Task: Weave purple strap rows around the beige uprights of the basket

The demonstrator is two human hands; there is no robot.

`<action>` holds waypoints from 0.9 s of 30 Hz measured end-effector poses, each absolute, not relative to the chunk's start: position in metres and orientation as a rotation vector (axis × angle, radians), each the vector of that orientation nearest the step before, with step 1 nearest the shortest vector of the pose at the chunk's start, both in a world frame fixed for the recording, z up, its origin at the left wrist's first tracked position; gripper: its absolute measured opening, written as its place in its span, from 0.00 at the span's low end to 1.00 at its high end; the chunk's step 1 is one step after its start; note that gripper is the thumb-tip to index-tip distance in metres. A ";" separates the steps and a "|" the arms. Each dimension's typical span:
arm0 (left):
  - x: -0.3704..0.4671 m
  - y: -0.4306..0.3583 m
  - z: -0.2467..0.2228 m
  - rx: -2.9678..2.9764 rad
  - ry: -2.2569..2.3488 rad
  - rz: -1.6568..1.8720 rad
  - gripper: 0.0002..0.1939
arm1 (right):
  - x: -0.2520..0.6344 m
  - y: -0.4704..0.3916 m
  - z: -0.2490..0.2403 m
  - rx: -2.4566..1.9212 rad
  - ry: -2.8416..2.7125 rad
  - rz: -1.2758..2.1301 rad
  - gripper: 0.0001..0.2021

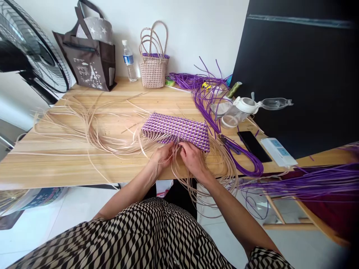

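A half-woven basket [179, 127] in purple and beige lies on the wooden table in front of me, its near edge trailing loose strands. My left hand [164, 155] is at that near edge, fingers bent and closed around beige weaving strands [151, 140]. Beside it, my right hand [193, 157] pinches at the same edge, with its thumb and fingers close together near the strands. The fingertips of both hands are partly hidden by the basket edge. Long beige strands fan out to the left across the table, and others loop down on the right over the front edge.
Purple strands [193, 84] lie in a heap at the back, and a looped purple bundle [249, 170] sits near scissors [230, 145], a phone [254, 145] and a power strip [279, 152]. A finished basket [153, 73], bottle [129, 63], bag [89, 63] and fan [36, 48] stand behind.
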State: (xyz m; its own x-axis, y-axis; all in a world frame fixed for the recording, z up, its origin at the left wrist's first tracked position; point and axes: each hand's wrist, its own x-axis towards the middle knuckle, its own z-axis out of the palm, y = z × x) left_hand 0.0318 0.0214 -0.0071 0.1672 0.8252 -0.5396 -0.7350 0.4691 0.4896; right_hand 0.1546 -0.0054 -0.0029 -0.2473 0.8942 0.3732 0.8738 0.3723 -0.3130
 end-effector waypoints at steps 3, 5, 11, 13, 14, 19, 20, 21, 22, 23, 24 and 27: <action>0.030 0.021 -0.006 0.133 0.914 1.049 0.10 | 0.156 -0.007 -0.005 -1.487 -2.141 0.019 0.17; 0.030 0.022 -0.006 0.154 0.919 1.022 0.10 | 0.156 -0.007 -0.006 -1.460 -2.142 0.012 0.16; 0.031 0.017 -0.007 0.208 0.853 0.994 0.12 | 0.151 -0.010 -0.010 -1.397 -2.137 0.035 0.16; 0.028 0.015 -0.008 0.195 0.866 1.011 0.12 | 0.150 -0.011 -0.010 -1.387 -2.139 0.024 0.17; 0.027 0.014 -0.008 0.185 0.877 1.021 0.12 | 0.149 -0.012 -0.010 -1.383 -2.140 0.019 0.17; 0.023 0.008 -0.009 0.111 0.932 1.074 0.11 | 0.145 -0.013 -0.009 -1.376 -2.122 0.031 0.18; 0.022 0.006 -0.009 0.091 0.922 1.089 0.11 | 0.144 -0.013 -0.009 -1.376 -2.127 0.039 0.18; 0.022 0.004 -0.008 0.072 0.904 1.111 0.10 | 0.143 -0.013 -0.008 -1.376 -2.137 0.046 0.18; 0.021 0.002 -0.007 0.054 0.880 1.138 0.10 | 0.143 -0.014 -0.007 -1.376 -2.154 0.054 0.18; 0.020 -0.001 -0.006 0.039 0.855 1.170 0.10 | 0.141 -0.014 -0.006 -1.377 -2.179 0.062 0.18; 0.018 -0.003 -0.005 0.023 0.836 1.200 0.09 | 0.140 -0.013 -0.005 -1.379 -2.212 0.067 0.19; 0.014 -0.008 -0.004 -0.016 0.823 1.267 0.07 | 0.135 -0.013 0.001 -1.388 -2.329 0.041 0.21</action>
